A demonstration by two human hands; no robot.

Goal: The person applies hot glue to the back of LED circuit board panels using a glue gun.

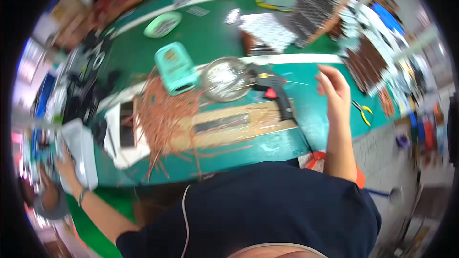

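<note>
My left hand (pixel 67 167) reaches out to the far left, over the near side of a translucent white plastic bin (pixel 86 155). Its fingers are blurred, so I cannot tell whether they grip anything. My right hand (pixel 333 86) is raised over the right part of the green table, fingers apart and slightly curled, with nothing seen in it. Nearest to it is a black glue gun (pixel 267 84) with a red trigger, its nozzle end beside a round metal tin (pixel 224 79). Yellow-handled pliers (pixel 364 112) lie to the right of that hand.
Thin copper-coloured strands (pixel 165 114) spread beside a turquoise tray (pixel 176 67) and over a brown board (pixel 220 138) bearing a dark strip. Stacked ribbed parts (pixel 315 9) stand at the back right. A green bowl (pixel 162 25) sits farther back, and other people are at the left and far edges.
</note>
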